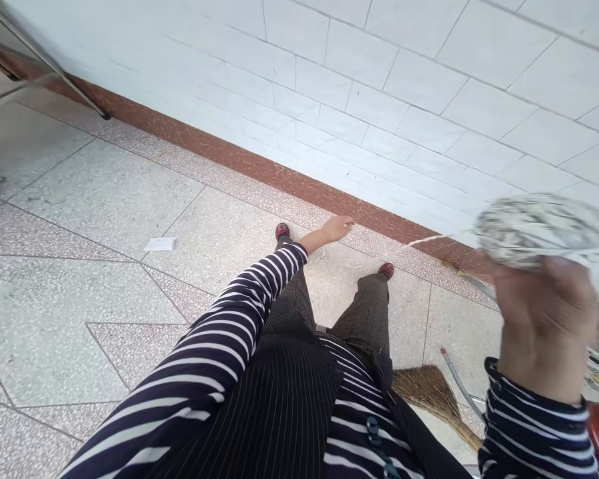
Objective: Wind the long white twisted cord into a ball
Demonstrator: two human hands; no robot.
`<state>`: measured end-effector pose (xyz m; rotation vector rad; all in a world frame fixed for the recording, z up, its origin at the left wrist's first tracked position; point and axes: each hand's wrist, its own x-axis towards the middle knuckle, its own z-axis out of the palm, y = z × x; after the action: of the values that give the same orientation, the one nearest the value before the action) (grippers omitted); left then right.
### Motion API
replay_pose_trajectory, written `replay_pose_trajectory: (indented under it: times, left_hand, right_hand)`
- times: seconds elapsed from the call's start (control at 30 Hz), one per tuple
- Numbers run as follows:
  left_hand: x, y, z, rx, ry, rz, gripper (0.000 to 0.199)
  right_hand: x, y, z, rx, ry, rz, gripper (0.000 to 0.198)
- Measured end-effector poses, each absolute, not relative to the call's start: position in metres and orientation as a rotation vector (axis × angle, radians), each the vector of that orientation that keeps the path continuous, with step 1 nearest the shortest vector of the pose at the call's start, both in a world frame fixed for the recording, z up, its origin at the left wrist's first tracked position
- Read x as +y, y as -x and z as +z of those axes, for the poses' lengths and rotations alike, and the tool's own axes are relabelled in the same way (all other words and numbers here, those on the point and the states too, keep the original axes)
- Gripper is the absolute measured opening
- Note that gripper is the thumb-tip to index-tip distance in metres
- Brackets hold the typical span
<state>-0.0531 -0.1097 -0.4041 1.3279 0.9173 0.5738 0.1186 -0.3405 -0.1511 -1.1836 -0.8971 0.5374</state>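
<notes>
Right hand (pixel 546 299) at right of frame, raised, blurred; fingers wrapped round the lower side of a bundle of pale cord (pixel 539 226), gripping it. Bundle also blurred, at right of frame against the white tiled wall (pixel 379 73).

A loose pale strand (pixel 429 239) shows left of the bundle, in front of the reddish skirting (pixel 259 163); its full run is too faint to follow.

Left hand (pixel 335 228) near centre of frame, arm stretched forward, fingers curled inward; cannot tell whether they pinch the strand.

Speckled floor (pixel 94 279) below. Small white packet (pixel 160 244) lying left of centre. Broom (pixel 426 389) at lower right, bristles beside the trouser leg (pixel 367 309). Thin metal legs (pixel 82 96) stand at upper left.
</notes>
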Motion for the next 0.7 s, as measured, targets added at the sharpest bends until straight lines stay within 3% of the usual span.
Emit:
replay_pose_trajectory:
  times: [0.1, 0.23, 0.37, 0.7]
  left_hand:
    - [-0.141, 0.017, -0.361, 0.499, -1.412, 0.534, 0.028]
    - [-0.177, 0.003, -0.314, 0.189, -1.307, 0.570, 0.048]
    - [-0.186, 0.018, -0.301, 0.222, -1.441, 0.568, 0.034]
    - [-0.162, 0.050, -0.350, 0.559, -2.123, 0.337, 0.032]
  right_hand:
    - [-0.318, -0.105, -0.167, -0.842, 1.118, 0.862, 0.061]
    - [-0.300, -0.104, -0.187, -0.721, 1.151, 1.023, 0.062]
    - [-0.300, -0.105, -0.192, -0.708, 1.138, 1.057, 0.059]
    - [-0.330, -0.102, -0.186, -0.600, 1.030, 1.011, 0.051]
